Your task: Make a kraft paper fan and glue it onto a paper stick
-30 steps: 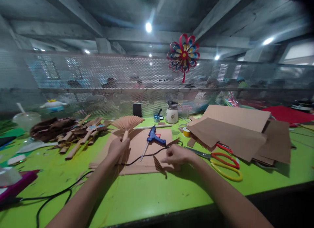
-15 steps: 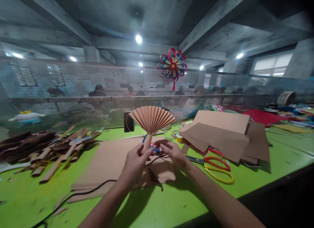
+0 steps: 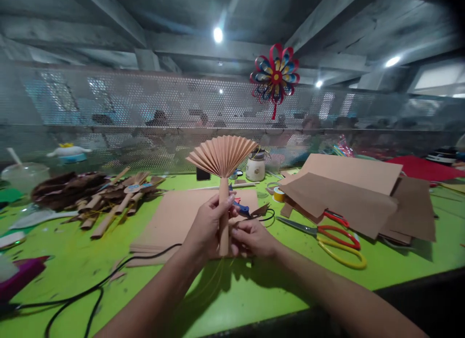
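Note:
My left hand (image 3: 209, 226) is closed around the rolled paper handle (image 3: 224, 231) of a pleated brown paper fan (image 3: 224, 156). The fan stands upright and spread, its pleats above my fingers. Beside the handle's lower part is my right hand (image 3: 254, 237), its fingers bent together; what they pinch, if anything, is hidden. Fine yellow threads (image 3: 218, 275) hang below the handle. Behind the fan, a blue tool (image 3: 242, 209) lies partly covered by my left fingers, near a black cord (image 3: 269, 214). A stack of brown paper sheets (image 3: 163, 222) lies beneath my hands.
Scissors (image 3: 339, 238) with red and yellow handles lie at right, before large brown sheets (image 3: 341, 192). A yellow tape roll (image 3: 278, 194) and a patterned jar (image 3: 255, 168) stand farther back. Several rolled paper handles (image 3: 112, 209) are piled left. A black cable (image 3: 98, 282) crosses the green table (image 3: 250, 304).
The view has turned left, bringing a purple object in at the left edge. The fan has become more upright, showing more of its handle. My right hand has dropped toward the handle's lower end.

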The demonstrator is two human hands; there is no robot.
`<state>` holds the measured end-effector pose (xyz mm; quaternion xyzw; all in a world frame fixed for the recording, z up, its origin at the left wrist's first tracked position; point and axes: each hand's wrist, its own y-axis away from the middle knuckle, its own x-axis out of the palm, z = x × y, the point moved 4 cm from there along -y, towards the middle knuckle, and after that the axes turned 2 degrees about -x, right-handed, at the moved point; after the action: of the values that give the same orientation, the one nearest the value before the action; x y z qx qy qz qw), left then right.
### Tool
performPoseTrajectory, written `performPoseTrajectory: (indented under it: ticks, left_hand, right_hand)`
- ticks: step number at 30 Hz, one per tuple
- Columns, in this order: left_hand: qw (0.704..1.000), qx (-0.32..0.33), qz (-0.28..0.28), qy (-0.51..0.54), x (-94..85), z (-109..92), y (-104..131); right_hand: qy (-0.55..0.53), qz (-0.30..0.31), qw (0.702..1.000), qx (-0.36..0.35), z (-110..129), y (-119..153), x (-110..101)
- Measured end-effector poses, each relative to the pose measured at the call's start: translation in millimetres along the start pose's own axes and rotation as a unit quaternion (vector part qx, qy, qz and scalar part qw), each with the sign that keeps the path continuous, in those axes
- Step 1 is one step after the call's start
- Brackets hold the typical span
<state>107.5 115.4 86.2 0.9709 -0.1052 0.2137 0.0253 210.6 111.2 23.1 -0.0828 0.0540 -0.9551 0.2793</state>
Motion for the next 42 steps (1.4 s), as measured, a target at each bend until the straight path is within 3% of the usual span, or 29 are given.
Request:
performPoseTrajectory:
  ticks: [3,8,13,16,22,27,31,33,36,42]
  left_hand:
    - [0.999,-0.008,0.003,0.053,-6.9,4,-9]
    - [0.997,-0.019,-0.017,0.07,-24.6,8,-18]
    - [0.995,-0.021,-0.027,0.098,-32.0,7,-21]
    - [0.995,-0.014,-0.013,0.095,-30.5,6,-20]
    - [0.997,0.015,0.022,0.066,-26.5,2,-14]
    - [0.996,0.034,0.033,0.074,-26.1,-4,-12]
    - [0.997,0.043,0.014,0.061,-32.1,-6,-16]
    - [0.997,0.057,-0.007,0.051,-36.0,-7,-17]
    - [0.996,0.072,-0.029,0.047,-39.5,-8,-18]
    - [0.996,0.078,-0.027,0.019,-41.2,-8,-20]
  right_hand:
    - [0.043,0.007,0.999,-0.017,1,3,6]
    - [0.043,-0.084,0.995,-0.032,0,4,-2]
    - [0.021,-0.09,0.995,0.028,-10,3,-4]
    - [0.031,-0.047,0.995,0.078,-16,5,3]
    - [0.034,0.124,0.985,0.111,-15,15,10]
    - [0.037,0.164,0.982,0.09,-14,17,5]
    - [0.172,0.139,0.975,0.009,-5,15,8]
    - [0.279,0.112,0.95,-0.085,6,14,10]
    - [0.415,0.087,0.884,-0.195,19,17,14]
    - [0.542,0.119,0.788,-0.267,25,23,26]
